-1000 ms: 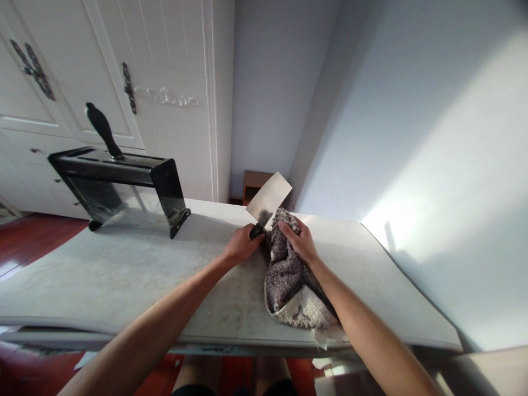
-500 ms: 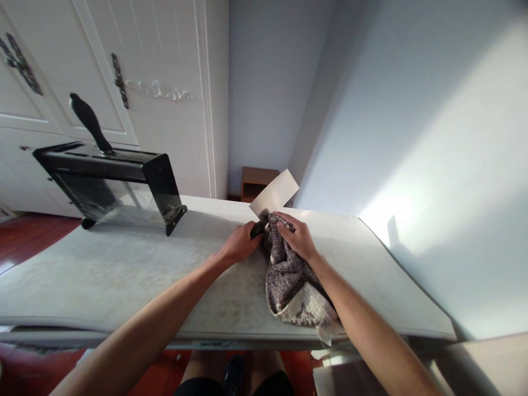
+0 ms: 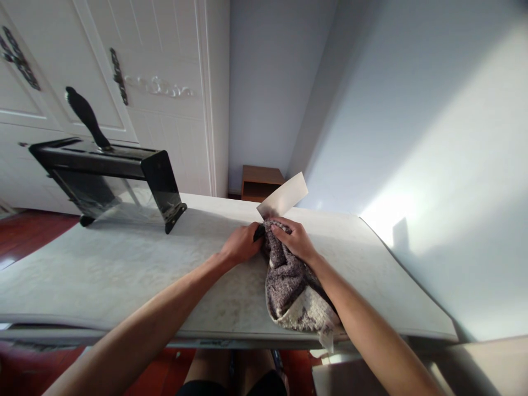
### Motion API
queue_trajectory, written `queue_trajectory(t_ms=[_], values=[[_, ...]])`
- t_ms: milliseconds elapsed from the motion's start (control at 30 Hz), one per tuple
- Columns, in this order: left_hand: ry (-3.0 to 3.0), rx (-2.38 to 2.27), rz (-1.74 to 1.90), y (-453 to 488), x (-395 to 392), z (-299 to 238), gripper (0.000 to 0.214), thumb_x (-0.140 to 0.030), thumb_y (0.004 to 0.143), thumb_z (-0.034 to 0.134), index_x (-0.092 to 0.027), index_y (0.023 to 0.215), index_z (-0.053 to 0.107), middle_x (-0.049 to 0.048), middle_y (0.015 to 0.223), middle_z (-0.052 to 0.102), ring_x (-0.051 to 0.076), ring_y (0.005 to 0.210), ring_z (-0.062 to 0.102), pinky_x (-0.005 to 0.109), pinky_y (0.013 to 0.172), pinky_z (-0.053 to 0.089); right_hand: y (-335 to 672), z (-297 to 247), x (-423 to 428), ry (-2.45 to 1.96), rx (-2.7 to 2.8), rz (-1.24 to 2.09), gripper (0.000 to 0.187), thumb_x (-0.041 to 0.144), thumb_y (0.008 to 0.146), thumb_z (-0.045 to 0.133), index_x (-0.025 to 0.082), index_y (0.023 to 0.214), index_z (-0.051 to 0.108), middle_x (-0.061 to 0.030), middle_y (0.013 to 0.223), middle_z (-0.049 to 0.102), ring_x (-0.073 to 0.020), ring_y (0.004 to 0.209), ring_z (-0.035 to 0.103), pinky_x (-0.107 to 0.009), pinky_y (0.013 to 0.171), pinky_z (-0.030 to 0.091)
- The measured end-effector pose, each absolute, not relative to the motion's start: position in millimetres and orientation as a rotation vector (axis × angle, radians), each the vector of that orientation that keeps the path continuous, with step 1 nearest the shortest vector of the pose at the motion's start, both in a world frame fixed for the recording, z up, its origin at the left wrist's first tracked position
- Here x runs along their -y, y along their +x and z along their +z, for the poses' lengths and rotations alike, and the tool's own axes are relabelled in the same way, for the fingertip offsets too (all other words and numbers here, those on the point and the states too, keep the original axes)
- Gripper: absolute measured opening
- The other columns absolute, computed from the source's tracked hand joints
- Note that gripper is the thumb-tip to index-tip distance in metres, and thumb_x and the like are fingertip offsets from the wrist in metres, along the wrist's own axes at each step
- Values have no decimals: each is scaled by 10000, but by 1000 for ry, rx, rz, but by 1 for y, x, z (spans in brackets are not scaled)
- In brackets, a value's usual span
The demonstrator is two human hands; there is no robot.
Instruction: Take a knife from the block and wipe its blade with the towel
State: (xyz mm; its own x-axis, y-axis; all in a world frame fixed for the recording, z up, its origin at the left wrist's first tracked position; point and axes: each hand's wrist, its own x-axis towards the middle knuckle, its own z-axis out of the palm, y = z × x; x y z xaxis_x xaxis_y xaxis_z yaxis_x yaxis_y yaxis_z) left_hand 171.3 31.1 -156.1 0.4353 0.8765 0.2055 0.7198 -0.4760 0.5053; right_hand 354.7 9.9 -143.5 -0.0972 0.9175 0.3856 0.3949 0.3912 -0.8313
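A cleaver (image 3: 284, 195) with a broad pale rectangular blade points away from me and to the right, over the far part of the table. My left hand (image 3: 243, 243) is closed round its black handle (image 3: 259, 231). Bunched in my right hand (image 3: 295, 239) is a brown and cream towel (image 3: 286, 283), pressed against the base of the blade beside the handle. The towel's loose end hangs down to the table's front edge. Part of the handle and the lower blade are hidden by my fingers and the towel.
On the left of the white table (image 3: 198, 297) stands a black knife block (image 3: 111, 165) with clear sides and one black handle (image 3: 86, 115) sticking up. White cabinets (image 3: 165, 126) rise behind. A small brown shelf unit (image 3: 262, 175) sits beyond the far edge, and a wall (image 3: 433, 137) borders the right.
The cleaver's blade has shifted a little to the right and its angle has flattened slightly. Both hands have moved slightly and keep hold of the handle and the towel.
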Motion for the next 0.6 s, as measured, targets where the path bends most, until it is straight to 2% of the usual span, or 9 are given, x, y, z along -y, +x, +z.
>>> queue_trajectory(t_ms=[233, 367, 500, 600], values=[[2282, -1314, 778, 169, -35, -161, 140, -287, 805, 528, -177, 845, 605, 70, 808, 692, 221, 759, 634, 268, 614, 367, 357, -141, -13, -1215, 1715, 679, 263, 368, 789, 619, 253, 989, 746, -16, 979, 748, -272, 990, 654, -411, 946, 444], [2168, -1237, 894, 168, -37, -162, 142, -299, 770, 570, -176, 706, 537, 15, 675, 622, 170, 670, 587, 239, 569, 363, 359, -142, -18, -1317, 1758, 670, 242, 373, 790, 588, 236, 907, 750, -24, 895, 740, -267, 916, 654, -395, 877, 455], [1825, -1069, 857, 170, -33, -162, 219, -401, 807, 543, -192, 776, 487, -65, 470, 477, 112, 394, 483, 207, 409, 316, 361, -144, -22, -1399, 1669, 758, 252, 427, 761, 603, 221, 833, 731, -22, 817, 722, -258, 861, 646, -376, 824, 460], [1677, -943, 804, 171, -28, -159, 198, -373, 795, 553, -192, 812, 474, -90, 435, 444, 90, 311, 430, 183, 338, 283, 362, -145, -24, -1384, 1544, 801, 301, 465, 731, 631, 209, 868, 713, -23, 852, 719, -249, 880, 638, -371, 845, 455]])
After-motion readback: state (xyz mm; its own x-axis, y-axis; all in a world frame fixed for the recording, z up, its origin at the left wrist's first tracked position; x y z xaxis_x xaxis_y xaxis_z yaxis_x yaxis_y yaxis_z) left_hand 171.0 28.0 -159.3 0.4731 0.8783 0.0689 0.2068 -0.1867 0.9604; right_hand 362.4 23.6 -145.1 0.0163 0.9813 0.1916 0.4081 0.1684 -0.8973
